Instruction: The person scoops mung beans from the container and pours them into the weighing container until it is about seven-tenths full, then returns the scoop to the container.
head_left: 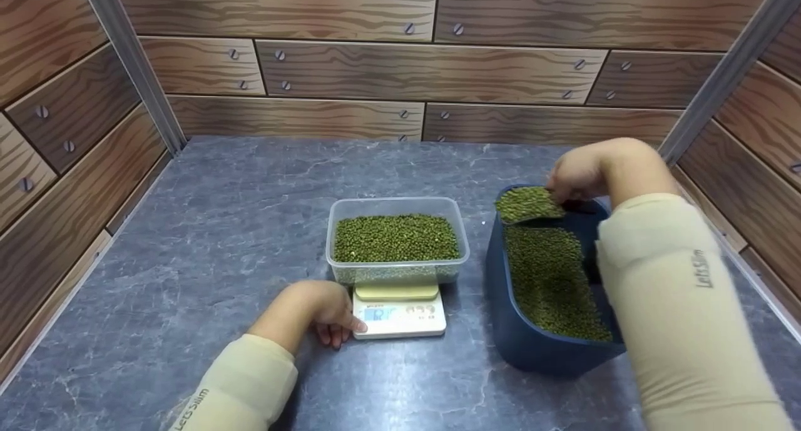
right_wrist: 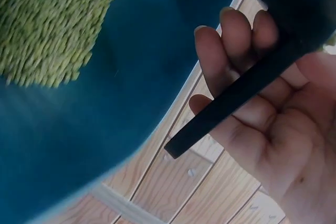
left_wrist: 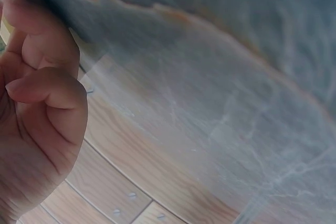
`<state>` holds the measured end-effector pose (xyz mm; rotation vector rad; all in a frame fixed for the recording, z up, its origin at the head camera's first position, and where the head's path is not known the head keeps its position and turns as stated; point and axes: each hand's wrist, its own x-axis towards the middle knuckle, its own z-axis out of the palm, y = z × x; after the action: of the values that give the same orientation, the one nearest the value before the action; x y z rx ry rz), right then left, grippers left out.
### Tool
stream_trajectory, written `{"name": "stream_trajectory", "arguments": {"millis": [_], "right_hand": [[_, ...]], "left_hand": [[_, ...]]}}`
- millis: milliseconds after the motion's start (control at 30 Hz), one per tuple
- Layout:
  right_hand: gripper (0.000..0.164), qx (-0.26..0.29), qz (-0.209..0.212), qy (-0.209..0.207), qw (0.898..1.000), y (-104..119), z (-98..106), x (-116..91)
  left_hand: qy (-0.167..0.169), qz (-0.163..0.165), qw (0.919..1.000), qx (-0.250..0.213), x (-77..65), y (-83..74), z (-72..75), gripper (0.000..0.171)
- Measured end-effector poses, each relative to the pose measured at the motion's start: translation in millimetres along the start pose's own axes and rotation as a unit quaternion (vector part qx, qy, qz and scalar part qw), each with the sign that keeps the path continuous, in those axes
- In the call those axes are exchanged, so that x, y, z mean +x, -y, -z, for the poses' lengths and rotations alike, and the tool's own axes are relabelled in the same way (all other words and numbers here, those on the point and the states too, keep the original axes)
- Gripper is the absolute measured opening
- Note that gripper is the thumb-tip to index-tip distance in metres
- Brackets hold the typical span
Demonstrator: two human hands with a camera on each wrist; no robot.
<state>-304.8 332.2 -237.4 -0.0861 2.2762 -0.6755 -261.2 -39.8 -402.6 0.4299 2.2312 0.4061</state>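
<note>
A white kitchen scale (head_left: 400, 326) with a pale yellow platform carries a clear plastic tub (head_left: 460, 256) partly filled with green mung beans (head_left: 394, 238). My left hand (head_left: 322, 309) is at the scale's front left corner, a digit over the top edge and the other fingers curled beside it; in the left wrist view those fingers (left_wrist: 52, 93) bend toward the palm. My right hand (head_left: 579, 171) grips the black handle (right_wrist: 231, 98) of a scoop heaped with mung beans (head_left: 529, 204), held over the far end of a blue bin (head_left: 532, 349).
More mung beans (head_left: 551, 281) fill the lower part of the blue bin, sloping down from its left wall. The grey marbled tabletop (head_left: 219, 218) is bordered by wood-patterned panels (head_left: 432, 71) at the back and both sides. One tiny pale speck (head_left: 483, 223) lies between tub and bin.
</note>
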Motion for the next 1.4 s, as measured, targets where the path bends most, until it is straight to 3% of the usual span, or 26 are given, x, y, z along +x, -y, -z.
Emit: {"name": "stream_trajectory", "arguments": {"millis": [133,267,467,633,867,933,1067,1167,1267,1400], "right_hand": [[0.032,-0.02,0.003,0.001,1.0,19.5,-4.7,7.8],[0.029,-0.08,0.005,-0.018,0.997,40.7,-12.4,15.3],[0.016,-0.21,-0.001,-0.057,0.976,69.6,-26.3,24.0],[0.018,-0.278,0.008,-0.072,0.958,91.0,-38.4,27.4],[0.012,-0.295,0.001,-0.129,0.947,122.0,-58.7,30.5],[0.009,-0.322,0.007,-0.153,0.934,130.3,-64.4,30.4],[0.006,-0.39,0.019,-0.21,0.896,141.8,-74.8,29.5],[0.007,-0.417,0.023,-0.246,0.875,145.2,-80.1,28.1],[0.008,-0.429,0.027,-0.264,0.863,146.1,-82.6,27.5],[0.009,-0.439,0.033,-0.272,0.856,143.8,-82.9,26.0]], "left_hand": [[0.001,0.003,1.0,0.006,0.0,-0.3,0.3,0.037],[-0.002,0.005,1.0,0.004,-0.5,-0.3,0.2,0.037],[-0.002,0.003,1.0,0.002,-0.4,0.5,0.6,0.038],[0.003,0.001,1.0,0.0,-0.2,0.3,0.5,0.037],[0.005,-0.001,1.0,-0.002,-0.7,-0.1,0.3,0.037],[0.006,-0.002,1.0,0.0,-0.8,-0.4,0.4,0.037],[0.008,-0.005,0.9999,0.006,-0.8,-0.7,0.7,0.037],[0.008,-0.007,0.9999,0.012,-0.3,-0.7,1.3,0.038],[0.012,-0.009,0.9998,0.015,0.8,-0.1,1.7,0.038],[0.015,-0.01,0.9997,0.016,2.0,0.8,1.3,0.039]]}}
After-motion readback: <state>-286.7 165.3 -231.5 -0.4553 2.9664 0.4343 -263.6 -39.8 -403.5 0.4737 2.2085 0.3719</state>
